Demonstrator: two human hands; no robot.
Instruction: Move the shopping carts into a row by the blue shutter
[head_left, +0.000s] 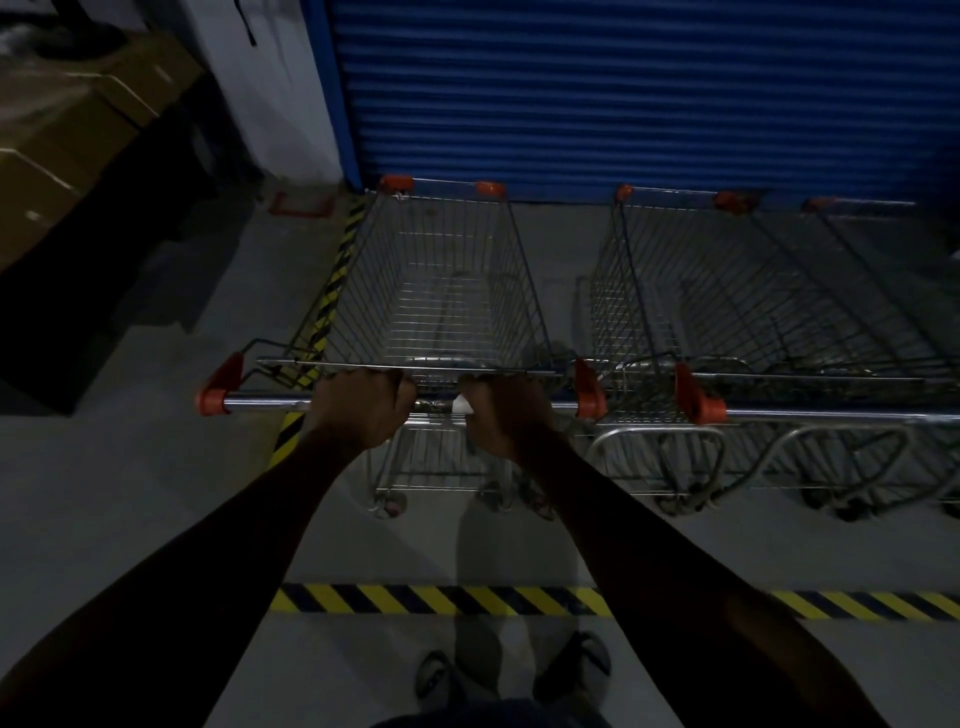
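Both bare arms reach forward, nearly straight, converging toward the middle. The left hand and right hand sit side by side — knuckles up, fingers curled over a bar, close but apart.

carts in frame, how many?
3. One cart held by both hands, leftmost at the blue shutter; a second beside it on its right; a third cut off at the right edge. More may sit beyond.

Wire carts (orange-cornered) – noses at blue shutter.
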